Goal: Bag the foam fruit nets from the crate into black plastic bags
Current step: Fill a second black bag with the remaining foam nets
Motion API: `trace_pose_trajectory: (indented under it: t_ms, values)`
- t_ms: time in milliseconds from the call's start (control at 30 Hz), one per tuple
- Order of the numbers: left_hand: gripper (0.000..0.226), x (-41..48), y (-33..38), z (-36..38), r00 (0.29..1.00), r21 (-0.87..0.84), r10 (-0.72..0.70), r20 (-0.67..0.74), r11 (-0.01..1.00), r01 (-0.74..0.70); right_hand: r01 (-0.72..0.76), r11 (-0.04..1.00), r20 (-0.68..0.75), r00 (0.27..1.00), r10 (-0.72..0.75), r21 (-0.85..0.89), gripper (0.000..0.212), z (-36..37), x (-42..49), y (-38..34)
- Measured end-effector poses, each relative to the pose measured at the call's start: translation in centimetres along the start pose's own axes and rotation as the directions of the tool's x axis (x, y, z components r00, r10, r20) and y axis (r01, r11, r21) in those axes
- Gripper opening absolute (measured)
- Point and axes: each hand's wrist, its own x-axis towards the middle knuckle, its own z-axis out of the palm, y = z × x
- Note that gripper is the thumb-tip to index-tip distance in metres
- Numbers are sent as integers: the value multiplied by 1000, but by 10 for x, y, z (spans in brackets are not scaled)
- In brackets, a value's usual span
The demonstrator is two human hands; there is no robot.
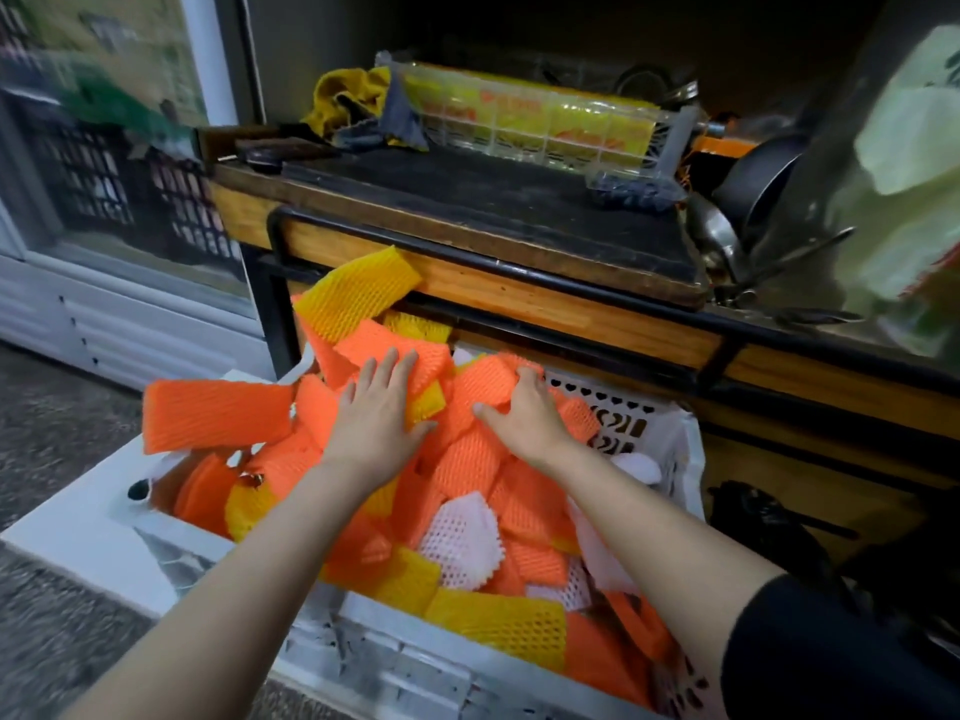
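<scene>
**Head view.** A white crate (688, 459) is standing on the floor against the front of a wooden worktop (493, 200). It is brimming above its rim with foam fruit nets (467, 459), mostly orange, with yellow and white ones mixed in. One yellow net (358, 291) is sticking up at the 12 o'clock edge of the heap, and one orange net (218, 415) is hanging over the rim at 9 o'clock.

Both hands are working on the 12 o'clock half of the heap, near each other but apart.
- The left hand (382, 402) is lying flat, fingers straight and spread, pressing on the orange nets.
- The right hand (524, 407) is digging in, its fingers curling over an orange net and its thumb splaying towards 9 o'clock.

**Step in hand, as judged:** the hands are gathering an armful of nets. The crate is looking full, so the bagging is probably near its beginning.

No open black plastic bag is showing. A dark crumpled mass (753, 511) at 3 o'clock of the crate may be one, but that cannot be told.

**Next move, as judged:** this is calling for both hands closing on a bundle from opposite sides. The squeeze should be light, since the foam is looking springy and loose pieces are likely to slip out. It is also calling for a bag mouth being held open close by.
</scene>
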Motion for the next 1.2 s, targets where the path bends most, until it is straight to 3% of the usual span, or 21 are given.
trace_pose_trajectory:
  t_ms: [133,367,633,833,1000,1067,1200]
  values:
    - [53,1,1,-3,995,-120,-11,-103,993,-1,9,1000,8,1000,-9,-20,50,2,1,0]
    - [29,-13,13,-36,954,-233,9,-299,969,-82,57,994,35,998,-54,-90,27,-35,-21,-7]
    - [15,-57,66,-90,879,-366,18,-477,905,-218,112,992,-213,972,-96,64,43,-108,-78,-29]
    - [23,-102,123,-102,872,-489,103,-478,794,-362,231,945,-253,952,-172,231,31,-144,-143,-45]
    - [38,-134,160,-95,901,-544,171,-398,747,-382,279,888,-243,949,-199,365,18,-166,-191,-38]
    - [48,-148,173,-96,892,-541,216,-397,730,-418,272,822,-233,957,-174,501,12,-179,-207,-34]
    - [63,-174,198,-96,836,-430,395,-380,725,-538,181,655,-141,984,-113,733,26,-205,-239,-23]
